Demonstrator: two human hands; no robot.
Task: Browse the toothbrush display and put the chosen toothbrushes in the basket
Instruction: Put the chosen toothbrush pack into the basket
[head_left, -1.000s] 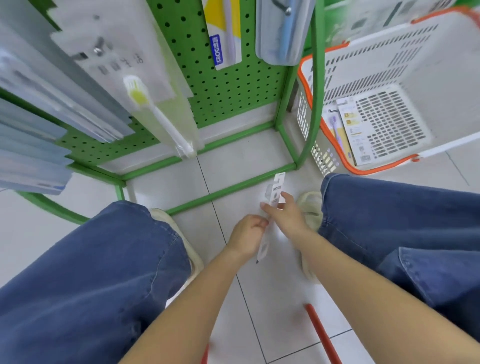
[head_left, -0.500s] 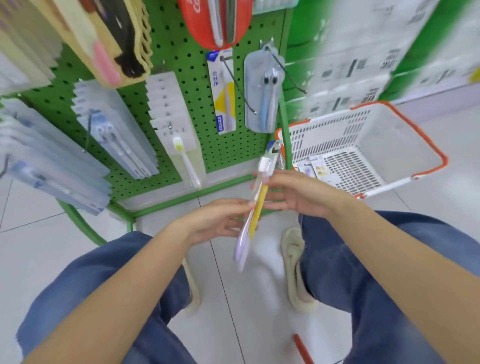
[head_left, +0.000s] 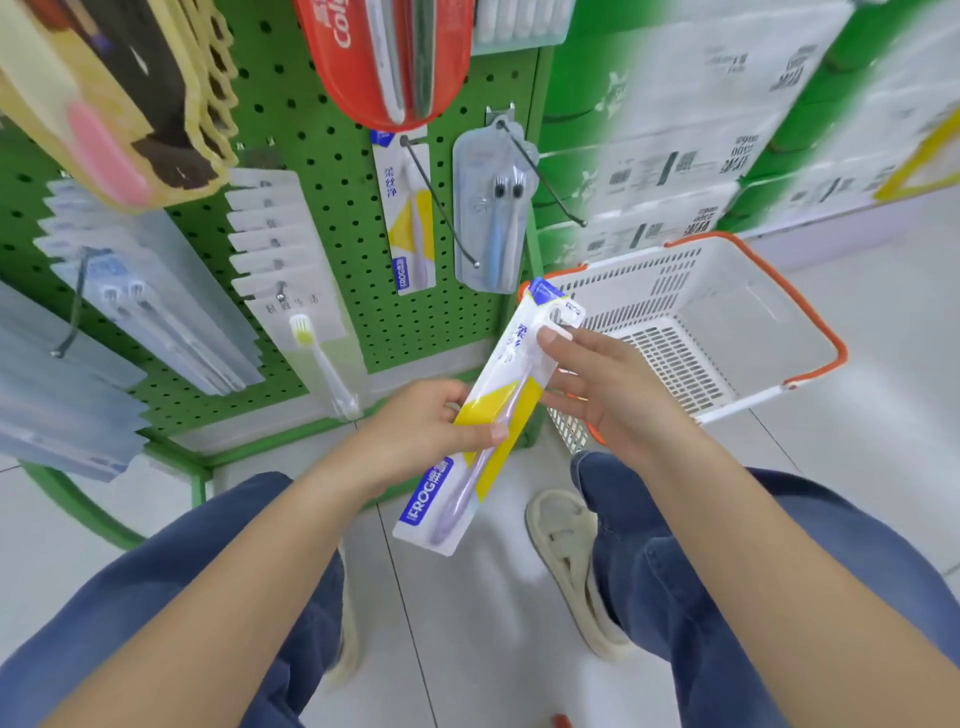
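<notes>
I hold a packaged toothbrush (head_left: 498, 410), a white, yellow and blue pack with a lilac brush inside, tilted in front of me. My left hand (head_left: 421, 431) grips its middle, thumb across the yellow part. My right hand (head_left: 597, 384) pinches the pack's top by the hang tab with the thumb, fingers behind it. The white basket (head_left: 769, 306) with orange handles stands on the floor to the right, just behind my right hand. The green pegboard display (head_left: 332, 218) carries more toothbrush packs, among them a matching pack (head_left: 408, 218) and a blue twin pack (head_left: 493, 208).
A red toothbrush pack (head_left: 384, 57) hangs at the top and clear packs (head_left: 156, 322) fill the left of the board. Bare metal hooks (head_left: 550, 182) stick out towards me. The display's green frame (head_left: 78, 499) curves along the floor. My knees and sandals are below.
I have looked up from the floor to the display. Both hands have lifted the pack from near the floor to chest height and turned it face up.
</notes>
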